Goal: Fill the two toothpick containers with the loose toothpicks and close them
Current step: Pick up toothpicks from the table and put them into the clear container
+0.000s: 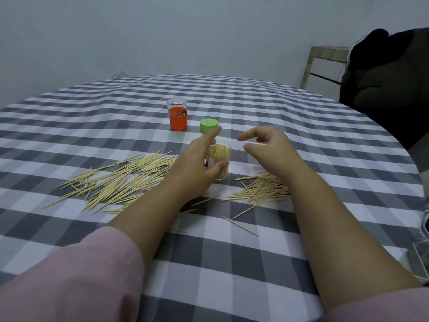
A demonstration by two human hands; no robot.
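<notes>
Head view: the left hand wraps the clear container, upright and well stocked mid-table, apparently to steady it; the right hand hovers beside its mouth, loosely curled, holding nothing discernible. Loose toothpicks flank it; the green lid and orange container wait behind, the latter's contents unreadable.

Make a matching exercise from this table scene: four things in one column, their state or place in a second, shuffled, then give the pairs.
Things
1. clear container
2. green lid
3. orange container
4. right hand

States
A. lies off, beside the orange container
B. hovers with curled fingers, holding nothing
C. gripped by the left hand, toothpicks inside, no lid
D. stands alone, farthest from the person

Pairs: 1-C, 2-A, 3-D, 4-B
</notes>
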